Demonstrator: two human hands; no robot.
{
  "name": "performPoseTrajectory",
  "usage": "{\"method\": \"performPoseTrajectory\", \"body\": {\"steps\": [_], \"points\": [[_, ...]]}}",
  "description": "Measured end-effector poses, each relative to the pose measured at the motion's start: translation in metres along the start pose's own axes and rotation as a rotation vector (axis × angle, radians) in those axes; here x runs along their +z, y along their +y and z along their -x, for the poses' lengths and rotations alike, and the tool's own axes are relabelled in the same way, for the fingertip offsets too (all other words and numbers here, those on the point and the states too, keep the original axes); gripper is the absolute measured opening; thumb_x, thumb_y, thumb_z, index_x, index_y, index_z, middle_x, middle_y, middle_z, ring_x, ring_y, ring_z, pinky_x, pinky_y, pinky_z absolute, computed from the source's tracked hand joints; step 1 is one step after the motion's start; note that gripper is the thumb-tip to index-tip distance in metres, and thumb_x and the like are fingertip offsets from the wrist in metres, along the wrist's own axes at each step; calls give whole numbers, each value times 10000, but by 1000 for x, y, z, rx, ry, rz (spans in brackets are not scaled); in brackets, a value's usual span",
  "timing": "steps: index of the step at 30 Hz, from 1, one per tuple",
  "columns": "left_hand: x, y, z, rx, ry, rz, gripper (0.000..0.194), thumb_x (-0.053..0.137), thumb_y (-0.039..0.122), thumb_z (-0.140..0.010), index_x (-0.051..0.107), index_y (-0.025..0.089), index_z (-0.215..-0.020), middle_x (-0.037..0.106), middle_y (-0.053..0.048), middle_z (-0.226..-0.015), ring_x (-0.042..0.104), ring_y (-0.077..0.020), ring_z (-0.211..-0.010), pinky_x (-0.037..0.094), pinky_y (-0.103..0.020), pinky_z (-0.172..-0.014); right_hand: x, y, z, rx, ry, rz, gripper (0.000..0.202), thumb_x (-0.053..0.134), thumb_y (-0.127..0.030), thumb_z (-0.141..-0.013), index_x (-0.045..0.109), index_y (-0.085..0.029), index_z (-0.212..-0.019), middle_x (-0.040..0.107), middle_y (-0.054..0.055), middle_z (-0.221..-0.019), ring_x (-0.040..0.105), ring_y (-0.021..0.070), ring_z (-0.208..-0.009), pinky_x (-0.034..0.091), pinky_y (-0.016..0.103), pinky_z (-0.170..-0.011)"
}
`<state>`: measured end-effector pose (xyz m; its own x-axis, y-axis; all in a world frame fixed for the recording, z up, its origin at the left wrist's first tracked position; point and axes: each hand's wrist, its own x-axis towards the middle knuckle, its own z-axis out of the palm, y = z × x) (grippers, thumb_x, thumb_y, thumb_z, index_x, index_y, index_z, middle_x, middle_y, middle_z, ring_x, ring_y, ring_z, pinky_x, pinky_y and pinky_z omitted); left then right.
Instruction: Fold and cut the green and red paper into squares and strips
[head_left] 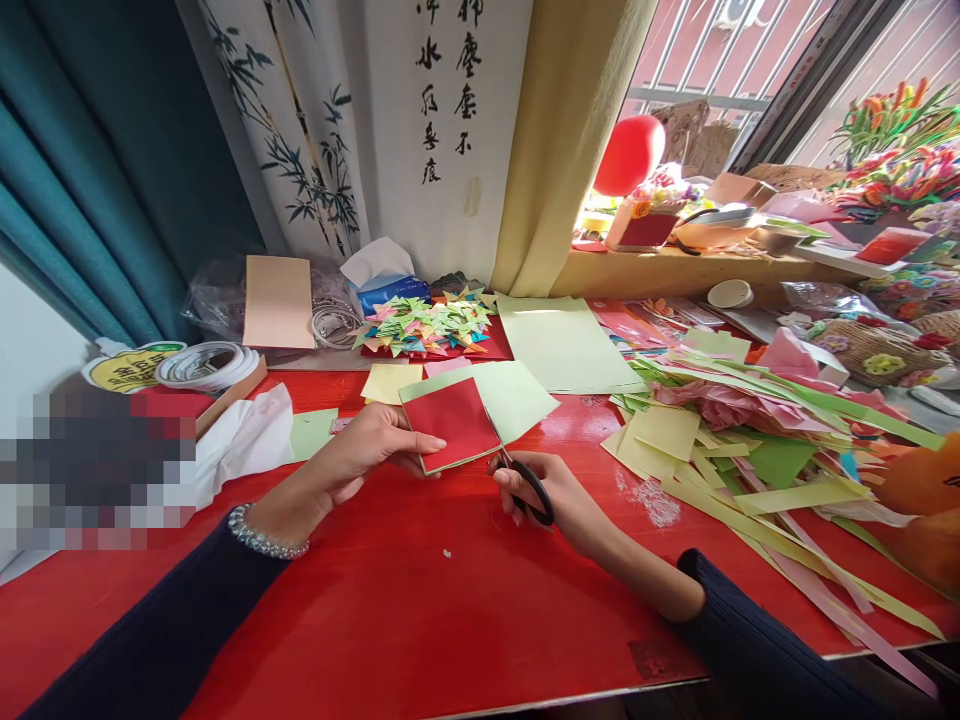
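My left hand (382,447) pinches a square of red paper (455,425) together with a larger light green sheet (521,397) behind it, thumb on top and fingers underneath. Around the handles of black scissors (536,490) my right hand (551,495) is closed. The scissor blades point up and away, at the right edge of the red square, where they meet the green sheet. How far the blades are apart I cannot make out. Both hands hold the papers and scissors just above the red table (360,620).
Colourful folded paper pieces (427,325) are heaped at the back. Beside them lies a large pale green sheet (566,345). Paper strips and offcuts (750,430) cover the right side. Rolls of white tape (208,366) and white tissue (251,440) sit at left.
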<state>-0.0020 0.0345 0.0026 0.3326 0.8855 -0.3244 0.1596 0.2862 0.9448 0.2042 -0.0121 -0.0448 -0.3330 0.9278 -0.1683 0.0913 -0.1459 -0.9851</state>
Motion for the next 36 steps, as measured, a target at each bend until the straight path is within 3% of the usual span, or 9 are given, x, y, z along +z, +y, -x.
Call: {"method": "performPoseTrajectory", "body": {"steps": [13,17,22,26,36], "points": [[3,2,0,-33,57,45,186,784,155,-486,610,132,-427,577,21,-417,537,-83,-431,463,-171,-438,1,4,0,-45,-2,-2,291,576,-429,-760,541,-142,-729,535,-15,-520,464,73,-430,275,188,-405],[1,0,-1,-50,43,43,214,782,182,-504,592,130,-421,583,7,-418,582,-117,-471,480,-193,-460,1,4,0,-37,9,-1,289,578,-425,-759,537,-144,-707,533,-15,-508,467,71,-429,265,185,-401],[-1,-4,-3,-68,14,37,146,770,179,-518,638,119,-498,648,-27,-514,614,-140,-511,506,-220,-505,1,4,-1,64,-6,-44,372,535,-505,-759,501,-152,-645,527,1,-529,421,67,-406,197,183,-337],[-1,-6,-5,-90,-62,40,119,757,158,-525,679,116,-604,691,-44,-629,623,-140,-549,514,-215,-518,-1,5,-2,79,-50,-48,426,491,-550,-765,485,-154,-609,523,4,-543,379,56,-381,222,187,-321],[-2,-8,-4,-106,-75,26,83,727,172,-588,677,108,-570,670,-50,-554,619,-133,-508,507,-193,-492,-2,1,-2,70,-69,22,494,469,-614,-741,543,-133,-659,536,35,-604,437,74,-426,323,198,-364]]}}
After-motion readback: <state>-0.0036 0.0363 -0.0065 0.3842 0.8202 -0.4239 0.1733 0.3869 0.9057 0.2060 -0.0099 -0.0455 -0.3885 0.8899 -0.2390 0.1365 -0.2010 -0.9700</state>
